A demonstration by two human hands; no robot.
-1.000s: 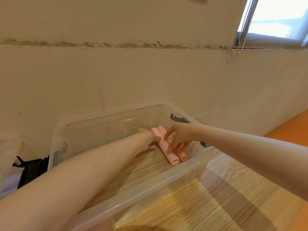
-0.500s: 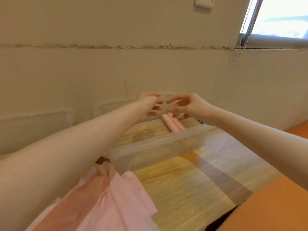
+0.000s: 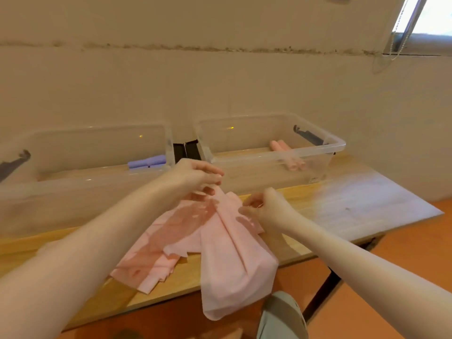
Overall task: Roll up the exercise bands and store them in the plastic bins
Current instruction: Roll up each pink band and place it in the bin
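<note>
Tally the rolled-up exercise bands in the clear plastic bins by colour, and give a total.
Pink rolled exercise bands, in the right clear plastic bin: 2
Purple rolled exercise bands, in the left clear plastic bin: 2
Total: 4

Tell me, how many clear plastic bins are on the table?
2. The left bin stands at the back of the table with purple rolls inside; the right bin stands beside it, holding pink rolls. None other shows; the view cuts off at the left.
</note>
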